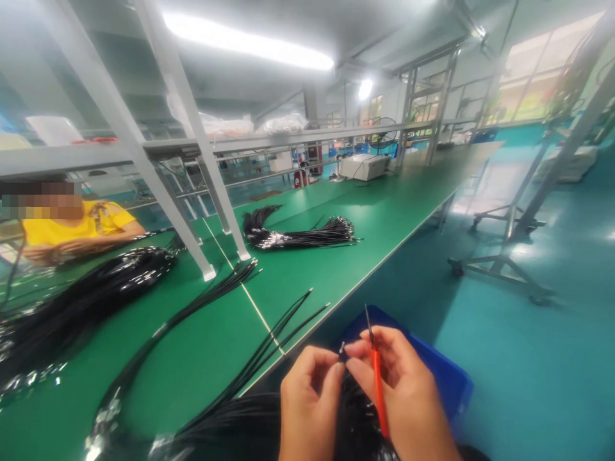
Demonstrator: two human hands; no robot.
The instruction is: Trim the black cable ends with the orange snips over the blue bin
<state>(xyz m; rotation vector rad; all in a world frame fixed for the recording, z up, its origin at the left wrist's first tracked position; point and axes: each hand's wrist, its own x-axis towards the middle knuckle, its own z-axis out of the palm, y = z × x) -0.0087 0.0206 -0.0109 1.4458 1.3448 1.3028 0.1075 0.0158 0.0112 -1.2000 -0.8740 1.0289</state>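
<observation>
Cable tip (342, 353) pinched in left hand (310, 387) near blue bin (449, 374), with orange-handled pointed tool (377, 383) gripped in right hand (403, 381) just alongside. Looks light and thin, probably springy and slightly slick; best held just behind the bright end.

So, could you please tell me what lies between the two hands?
In the head view, a small dark piece with a pale tip lies between the left hand and the right hand, which holds an orange-handled tool; black cables show below.
</observation>
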